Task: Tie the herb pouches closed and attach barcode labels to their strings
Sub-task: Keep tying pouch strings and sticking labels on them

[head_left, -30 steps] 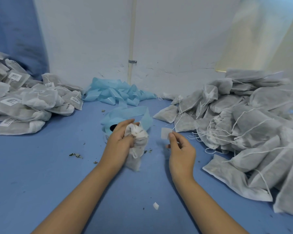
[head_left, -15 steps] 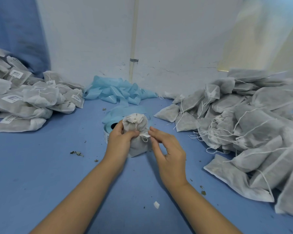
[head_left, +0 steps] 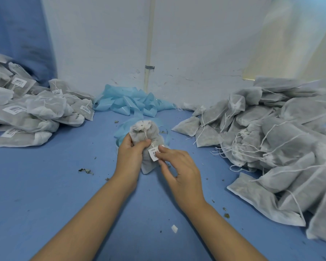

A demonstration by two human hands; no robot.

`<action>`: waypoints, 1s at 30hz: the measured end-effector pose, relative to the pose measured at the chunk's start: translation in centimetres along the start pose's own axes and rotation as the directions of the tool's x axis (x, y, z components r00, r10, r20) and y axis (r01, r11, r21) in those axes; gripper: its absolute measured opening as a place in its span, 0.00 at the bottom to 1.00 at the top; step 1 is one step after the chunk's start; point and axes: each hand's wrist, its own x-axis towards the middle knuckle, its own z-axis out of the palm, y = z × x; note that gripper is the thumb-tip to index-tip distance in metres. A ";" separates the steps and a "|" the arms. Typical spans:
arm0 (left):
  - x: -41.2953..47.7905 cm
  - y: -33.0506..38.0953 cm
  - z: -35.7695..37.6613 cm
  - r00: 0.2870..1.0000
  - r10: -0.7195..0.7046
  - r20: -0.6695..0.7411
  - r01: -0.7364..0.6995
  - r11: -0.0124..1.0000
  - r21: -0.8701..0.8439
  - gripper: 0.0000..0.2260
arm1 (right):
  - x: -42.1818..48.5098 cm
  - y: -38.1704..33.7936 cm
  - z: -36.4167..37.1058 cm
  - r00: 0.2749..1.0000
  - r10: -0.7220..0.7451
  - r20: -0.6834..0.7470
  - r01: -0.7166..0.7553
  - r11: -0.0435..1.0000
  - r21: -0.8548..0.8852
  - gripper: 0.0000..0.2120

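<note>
One pouch [head_left: 146, 140] stood upright near the middle of the blue table [head_left: 45, 185], in front of the roll of blue backing tape [head_left: 120, 132], its gathered neck already cinched and the string [head_left: 145, 133] trailing down its front. The left hand [head_left: 130, 153] gripped it round the body, thumb curled across the cloth. The right hand [head_left: 179, 166] had its fingertips [head_left: 159, 154] pressed on a small barcode label [head_left: 153, 152] lying against the pouch where the string ran, the other fingers loosely bent; I could not tell from where I stood whether the label was already folded round the string or only laid on it.

The pouch looked light and soft, thin non-woven cloth slumping over loose dried herb, so I judged it would give under a squeeze and not hold its shape unaided. The firm place to hold seemed the bunched neck or the body just under it. The label looked flimsy and tacky, best pinched at its edges.

To the right lay a heap of unlabelled pouches [head_left: 271, 132] with strings loose, to the left a pile of labelled ones [head_left: 36, 112].
</note>
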 end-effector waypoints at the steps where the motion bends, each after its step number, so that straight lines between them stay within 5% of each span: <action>1: 0.0 0.0 0.0 1.000 0.001 0.001 -0.001 1.000 -0.005 0.10 | 0.0 0.0 0.0 1.000 0.000 0.004 0.000 0.999 -0.034 0.09; 8: 0.0 -0.2 -0.1 1.000 0.028 0.005 -0.028 0.999 0.030 0.06 | 0.0 -0.3 0.0 0.999 0.032 0.028 -0.030 0.998 -0.058 0.13; 12: -0.1 -0.3 -0.1 0.995 0.038 0.087 -0.044 0.997 0.063 0.07 | 0.3 -0.4 -0.5 0.945 0.321 0.068 -0.326 0.940 0.095 0.19; 16: -0.2 -0.3 0.0 0.975 0.005 0.220 -0.016 0.999 0.049 0.09 | 0.5 -0.3 -0.6 0.744 0.573 0.343 -0.666 0.603 0.439 0.19; 20: -0.2 -0.6 -0.4 0.941 -0.059 0.333 0.054 0.998 0.025 0.16 | 0.9 0.1 -1.1 0.651 0.619 0.439 -0.733 0.363 0.576 0.09; 23: -0.4 -1.1 -0.7 0.925 -0.162 0.345 0.133 0.985 0.108 0.19 | 0.8 0.3 -1.0 0.593 0.641 0.487 -0.739 0.193 0.645 0.12; 26: -0.7 -1.5 -0.5 0.908 -0.237 0.344 0.186 0.967 0.175 0.25 | 1.0 0.4 -0.8 0.565 0.643 0.517 -0.712 0.062 0.700 0.19; 30: -1.0 -1.2 -0.4 0.933 -0.132 0.335 0.007 0.937 0.349 0.25 | 1.2 0.7 -0.8 0.566 0.633 0.528 -0.708 0.045 0.705 0.17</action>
